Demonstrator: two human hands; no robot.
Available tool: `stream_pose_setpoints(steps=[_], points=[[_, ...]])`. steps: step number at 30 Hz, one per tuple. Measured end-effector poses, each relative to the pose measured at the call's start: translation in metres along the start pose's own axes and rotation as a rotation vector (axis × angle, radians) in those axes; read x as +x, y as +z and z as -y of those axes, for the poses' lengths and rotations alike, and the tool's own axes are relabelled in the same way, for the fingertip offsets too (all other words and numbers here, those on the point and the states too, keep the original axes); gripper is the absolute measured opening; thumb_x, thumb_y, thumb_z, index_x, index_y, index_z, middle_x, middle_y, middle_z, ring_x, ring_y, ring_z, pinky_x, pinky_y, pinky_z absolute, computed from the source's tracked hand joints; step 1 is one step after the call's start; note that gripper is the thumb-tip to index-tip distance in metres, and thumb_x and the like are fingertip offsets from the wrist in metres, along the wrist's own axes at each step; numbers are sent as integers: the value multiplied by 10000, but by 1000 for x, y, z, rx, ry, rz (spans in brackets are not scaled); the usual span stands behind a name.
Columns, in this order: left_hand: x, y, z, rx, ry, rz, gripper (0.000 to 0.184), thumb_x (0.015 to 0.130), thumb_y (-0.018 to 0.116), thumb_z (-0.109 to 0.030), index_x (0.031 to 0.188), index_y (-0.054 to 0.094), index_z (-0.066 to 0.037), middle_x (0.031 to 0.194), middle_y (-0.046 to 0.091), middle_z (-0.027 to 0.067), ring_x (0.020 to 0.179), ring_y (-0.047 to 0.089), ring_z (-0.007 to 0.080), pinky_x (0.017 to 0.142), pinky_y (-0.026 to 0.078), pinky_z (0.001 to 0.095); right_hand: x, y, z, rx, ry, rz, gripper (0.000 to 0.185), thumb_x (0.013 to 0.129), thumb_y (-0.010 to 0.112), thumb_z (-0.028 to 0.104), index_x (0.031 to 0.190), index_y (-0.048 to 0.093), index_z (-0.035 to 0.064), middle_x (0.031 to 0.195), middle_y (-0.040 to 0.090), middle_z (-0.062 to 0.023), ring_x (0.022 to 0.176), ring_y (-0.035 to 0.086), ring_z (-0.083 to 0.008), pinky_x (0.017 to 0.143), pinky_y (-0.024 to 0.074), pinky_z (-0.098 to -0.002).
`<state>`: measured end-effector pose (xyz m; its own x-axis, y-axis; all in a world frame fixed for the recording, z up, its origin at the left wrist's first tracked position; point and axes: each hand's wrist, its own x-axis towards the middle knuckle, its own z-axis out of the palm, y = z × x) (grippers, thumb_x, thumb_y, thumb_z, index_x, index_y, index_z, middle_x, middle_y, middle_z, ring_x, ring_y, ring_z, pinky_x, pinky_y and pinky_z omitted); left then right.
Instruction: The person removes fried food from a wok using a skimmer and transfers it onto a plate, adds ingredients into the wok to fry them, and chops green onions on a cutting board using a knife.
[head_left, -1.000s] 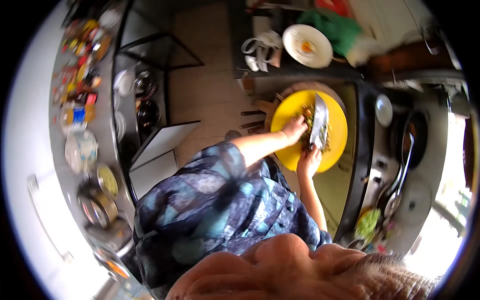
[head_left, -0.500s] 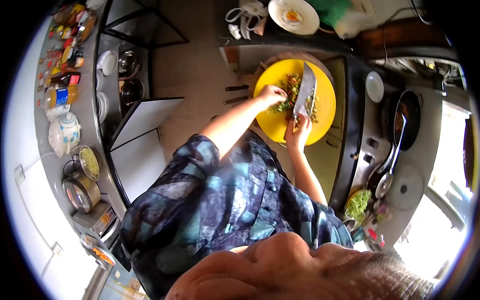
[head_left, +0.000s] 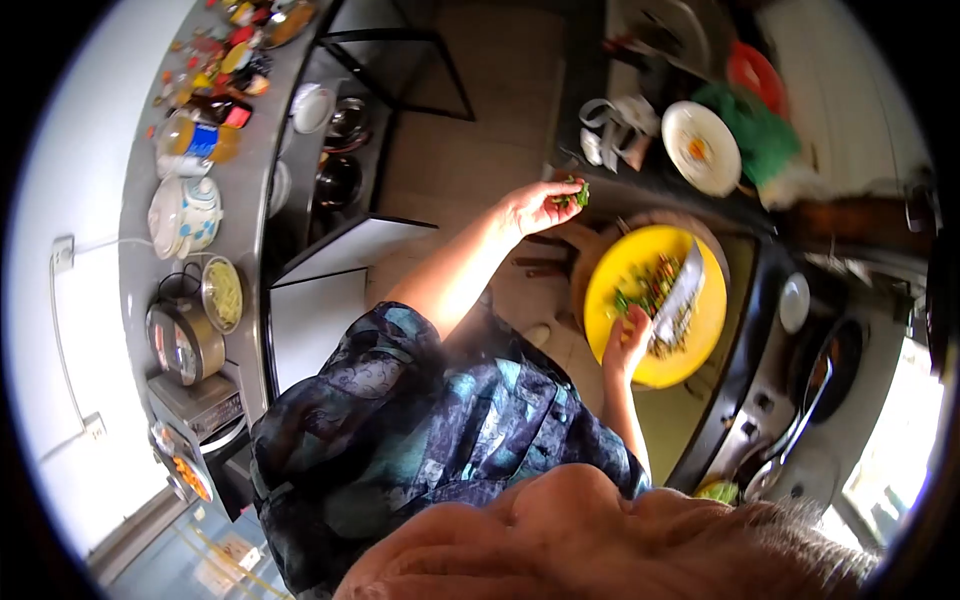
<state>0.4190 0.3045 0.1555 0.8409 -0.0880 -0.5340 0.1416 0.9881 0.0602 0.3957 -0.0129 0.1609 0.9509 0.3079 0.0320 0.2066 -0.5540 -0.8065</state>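
My left hand [head_left: 538, 208] is raised off to the left of a round yellow cutting board [head_left: 612, 272], its fingers pinched on a small bunch of green leaves [head_left: 574, 194]. At the board's near side, my right hand [head_left: 627, 343] is closed round the handle of a wide-bladed knife [head_left: 684, 288]. The handle is mostly hidden by the fingers. The blade lies across the board, pointing away from me. Chopped greens with red bits [head_left: 640, 287] are heaped left of the blade, and more pieces lie along its near right edge.
A white plate [head_left: 690, 175] with food scraps and a green bag [head_left: 745, 135] are on the far dark counter. On the right are a stove with a dark pan [head_left: 838, 350] and a small white dish [head_left: 794, 303]. Bottles, a lidded pot [head_left: 185, 217] and a rice cooker [head_left: 187, 343] line the left counter.
My left hand has left the board and moved up and left with green leaves in its fingers. The right hand stays on the knife. The view has turned, shifting the board rightward and down.
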Motion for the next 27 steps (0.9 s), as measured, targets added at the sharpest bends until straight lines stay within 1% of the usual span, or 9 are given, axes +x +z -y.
stream_pose_setpoints(steps=[7,12,13,16,18,21,22,26,27], points=[[-96,-51,-328,-77,477,38,122,847,620,29,961,577,20,966,566,163,834,563,229,659,540,248,19,80,74,-106,108,143,283,833,581,23,1113,546,36,999,526,-108,889,536,-227,706,461,-310],[-169,-72,-554,5,992,-149,287,822,665,15,1074,535,59,996,568,167,871,587,205,721,564,230,20,142,94,-197,195,281,295,807,578,10,1098,532,28,1016,513,-131,888,529,-249,722,476,-318],[-176,-68,-589,77,1176,-338,284,820,660,29,1075,535,52,1020,572,155,903,592,215,750,565,232,25,154,106,-202,212,314,292,805,574,10,1094,532,29,1019,514,-131,884,532,-249,714,479,-319],[-185,-78,-681,134,1438,-451,243,781,678,72,987,566,7,980,625,120,914,615,223,797,556,308,42,184,135,-225,252,394,286,802,564,12,1085,531,31,1026,519,-132,876,540,-245,691,489,-320],[-174,-93,-720,300,1568,-531,268,780,718,-40,1028,620,-18,975,655,150,930,636,214,811,538,311,56,200,142,-252,263,425,285,804,564,16,1086,531,31,1031,522,-131,876,545,-240,674,494,-320],[-160,-151,-758,1291,1171,-1438,365,767,747,-215,1078,645,-53,1016,664,176,938,653,199,803,524,330,71,221,166,-308,222,438,294,795,571,15,1086,533,37,1029,529,-123,883,551,-235,658,490,-321],[-160,-166,-765,1500,1183,-1591,431,740,747,-328,1091,660,-93,981,678,170,913,668,203,765,518,340,75,225,178,-321,225,440,295,792,571,14,1084,533,39,1028,529,-121,883,552,-235,655,489,-321],[-163,-142,-786,1377,2079,-1119,296,764,722,-217,1026,684,-85,825,692,134,815,679,247,686,516,331,83,235,188,-358,283,458,289,794,571,32,1082,541,46,1027,530,-115,889,553,-227,652,486,-308],[-180,-117,-775,1345,1865,-1263,265,831,696,-161,1050,663,-17,987,686,128,854,664,162,787,514,288,82,236,185,-335,288,455,288,796,572,40,1082,542,44,1025,531,-116,882,555,-228,655,487,-308]])
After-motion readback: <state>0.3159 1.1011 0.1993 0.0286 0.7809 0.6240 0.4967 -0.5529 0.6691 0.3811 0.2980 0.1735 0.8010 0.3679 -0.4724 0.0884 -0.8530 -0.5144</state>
